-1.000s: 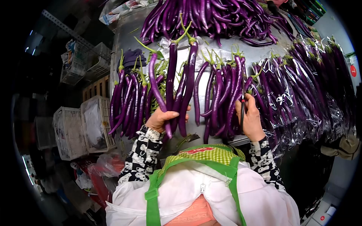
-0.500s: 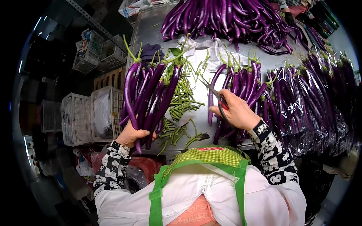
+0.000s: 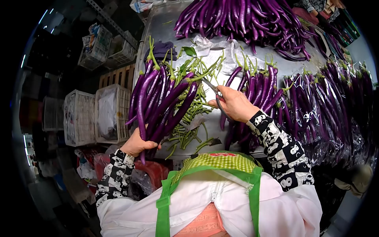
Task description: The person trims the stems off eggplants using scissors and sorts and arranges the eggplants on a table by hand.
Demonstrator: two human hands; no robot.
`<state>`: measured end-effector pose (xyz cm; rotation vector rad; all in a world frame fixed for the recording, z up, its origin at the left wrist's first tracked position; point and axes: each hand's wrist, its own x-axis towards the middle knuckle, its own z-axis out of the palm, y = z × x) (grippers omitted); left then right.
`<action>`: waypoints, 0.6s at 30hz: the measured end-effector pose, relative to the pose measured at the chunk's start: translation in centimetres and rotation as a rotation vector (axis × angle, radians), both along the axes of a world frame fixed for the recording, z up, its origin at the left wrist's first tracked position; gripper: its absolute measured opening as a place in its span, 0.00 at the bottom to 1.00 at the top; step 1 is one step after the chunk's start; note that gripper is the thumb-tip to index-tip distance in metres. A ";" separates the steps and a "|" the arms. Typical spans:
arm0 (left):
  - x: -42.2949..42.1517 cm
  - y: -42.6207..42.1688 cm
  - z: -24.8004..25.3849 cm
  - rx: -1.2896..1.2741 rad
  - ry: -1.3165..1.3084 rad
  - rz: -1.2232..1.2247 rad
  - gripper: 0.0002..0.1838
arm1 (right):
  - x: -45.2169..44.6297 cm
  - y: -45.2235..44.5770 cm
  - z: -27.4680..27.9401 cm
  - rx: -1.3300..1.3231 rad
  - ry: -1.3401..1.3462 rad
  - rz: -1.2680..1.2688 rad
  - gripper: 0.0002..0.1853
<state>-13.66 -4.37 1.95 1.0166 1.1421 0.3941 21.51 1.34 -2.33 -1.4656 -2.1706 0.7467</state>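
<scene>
I'm watching from my end, and the left hand (image 3: 138, 144) is closed around the lower ends of a few eggplants (image 3: 167, 101), thumb across the front; I can't tell exactly how many it has. They slant up over the left part of the metal table (image 3: 161, 19), stem ends away from the body. Over to the right hand (image 3: 237, 103) — fingers curled round the handles of the scissors (image 3: 215, 90), blades right up at a long green stalk (image 3: 208, 72). Whether they bite it, I can't tell. Below the blades I see a litter of loose green stems (image 3: 183, 136); just right of that, a loose row (image 3: 258, 91), then bagged eggplants (image 3: 316, 106). At the far side — a big purple heap (image 3: 237, 19).
</scene>
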 end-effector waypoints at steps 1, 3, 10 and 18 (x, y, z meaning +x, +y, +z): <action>0.0 0.1 0.0 0.000 0.000 0.003 0.32 | -0.2 -0.3 -0.3 -0.042 0.056 -0.015 0.26; 0.0 0.1 0.2 -0.029 -0.012 0.036 0.32 | -0.4 -0.7 -0.9 -0.086 0.110 -0.027 0.25; -0.6 0.1 -0.7 -0.033 0.042 0.032 0.29 | -0.5 -3.0 -3.9 -0.253 0.254 -0.053 0.20; -0.6 0.0 -1.0 0.004 0.046 0.108 0.32 | -1.8 -5.0 -0.6 -0.836 0.792 0.014 0.32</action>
